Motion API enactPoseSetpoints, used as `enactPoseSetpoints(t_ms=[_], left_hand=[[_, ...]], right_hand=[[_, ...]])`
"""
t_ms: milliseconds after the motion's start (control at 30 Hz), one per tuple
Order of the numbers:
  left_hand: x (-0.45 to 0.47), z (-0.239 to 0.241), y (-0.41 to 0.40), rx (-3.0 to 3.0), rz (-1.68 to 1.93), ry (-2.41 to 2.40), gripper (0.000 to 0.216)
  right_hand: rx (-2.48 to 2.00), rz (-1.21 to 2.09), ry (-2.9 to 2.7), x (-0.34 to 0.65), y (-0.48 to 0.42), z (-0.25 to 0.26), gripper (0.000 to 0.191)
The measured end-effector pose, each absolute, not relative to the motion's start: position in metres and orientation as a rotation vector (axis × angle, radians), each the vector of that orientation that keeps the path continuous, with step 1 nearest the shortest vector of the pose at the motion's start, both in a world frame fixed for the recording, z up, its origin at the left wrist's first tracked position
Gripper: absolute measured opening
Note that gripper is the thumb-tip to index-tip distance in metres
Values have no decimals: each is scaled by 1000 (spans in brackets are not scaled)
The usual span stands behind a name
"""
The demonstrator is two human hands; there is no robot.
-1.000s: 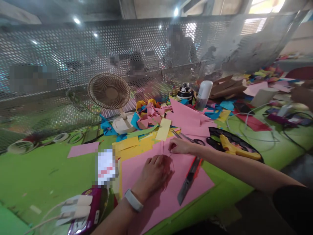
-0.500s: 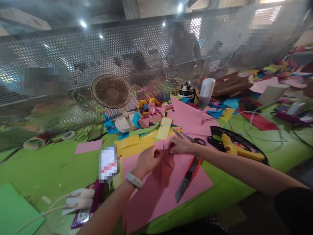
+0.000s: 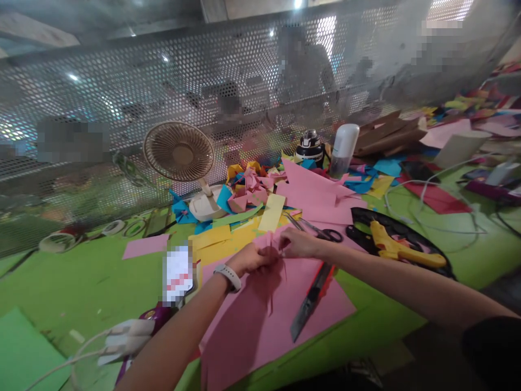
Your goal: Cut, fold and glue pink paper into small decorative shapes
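My left hand (image 3: pixel 257 257), with a white watch on its wrist, is closed on a piece of folded pink paper (image 3: pixel 269 287). The fingers of my right hand (image 3: pixel 296 243) pinch the same piece near its upper right side. Thin upright folds show between the two hands, though the fingertips partly cover them. Beneath lies a large pink sheet (image 3: pixel 240 347). A red utility knife (image 3: pixel 312 302) rests on that sheet, its blade towards me. Scissors (image 3: pixel 328 233) lie just beyond my right hand.
A desk fan (image 3: pixel 181 155) stands before the perforated metal screen (image 3: pixel 252 70). Folded paper pieces (image 3: pixel 252 190) are heaped at the back. A yellow glue gun (image 3: pixel 402 250) sits in a black tray to the right. A phone (image 3: pixel 178 274) and plugged-in chargers (image 3: pixel 130 339) are left.
My left hand has turned and reached further over the folded paper, closer to my right hand. The paper's folds have shifted between the fingers. My right hand has stayed nearly in place.
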State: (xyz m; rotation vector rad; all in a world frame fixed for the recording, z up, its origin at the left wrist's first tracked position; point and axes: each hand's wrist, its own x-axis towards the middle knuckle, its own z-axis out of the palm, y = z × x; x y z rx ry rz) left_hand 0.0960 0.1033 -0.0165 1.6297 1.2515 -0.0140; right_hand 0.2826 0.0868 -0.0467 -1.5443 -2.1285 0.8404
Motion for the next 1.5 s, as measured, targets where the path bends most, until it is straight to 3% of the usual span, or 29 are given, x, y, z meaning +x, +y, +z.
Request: enactPoseSetpoints(t_ms=[667, 800, 1067, 1367, 1500], left_hand=[[72, -9, 85, 1702, 96, 1306, 50], [67, -11, 67, 2116, 292, 1354, 32], [79, -9, 43, 2385, 204, 1433, 4], [75, -7, 48, 2372, 379, 1400, 5], [72, -5, 53, 1925, 697, 1302, 26]], right_hand=[[-1547, 852, -2116, 281, 85, -45, 18], [-1528, 813, -2133, 281, 83, -48, 18], [-1523, 620, -2145, 277, 72, -53, 16], [-1427, 637, -2134, 280, 70, -46, 16], [-1280, 638, -2148, 285, 69, -27, 15]])
